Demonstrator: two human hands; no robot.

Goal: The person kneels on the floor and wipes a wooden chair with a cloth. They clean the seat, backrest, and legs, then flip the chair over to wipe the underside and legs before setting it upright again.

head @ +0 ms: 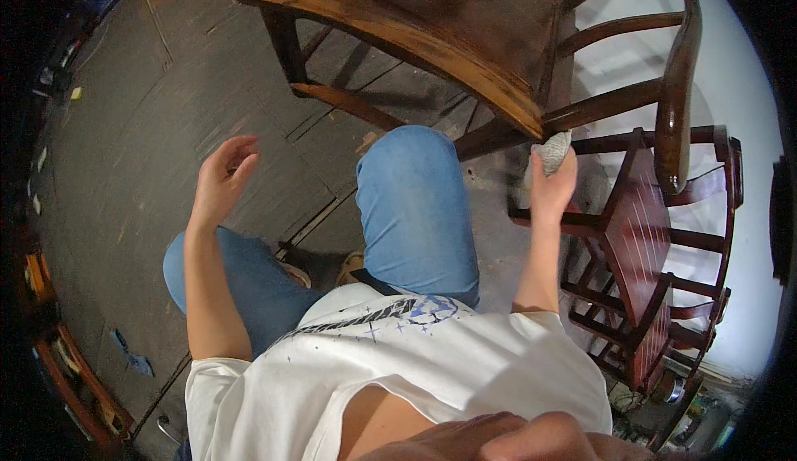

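My right hand (553, 182) grips a crumpled whitish patterned cloth or pad (551, 152), held at the front right corner of a brown wooden armchair (405, 31). Whether the pad touches the wood I cannot tell. My left hand (228, 171) hangs in the air over the floor, fingers loosely curled and apart from the thumb, with nothing seen in it. The chair's curved front seat edge crosses the upper middle of the view, and its curved armrest (675, 99) is at the upper right.
Smaller dark red wooden chairs (635, 230) stand on the right beside a white wall (750, 212). My bent knees are between my hands. A blue object (132, 354) lies on the grey floor (143, 168) at lower left, near wooden pieces (87, 386).
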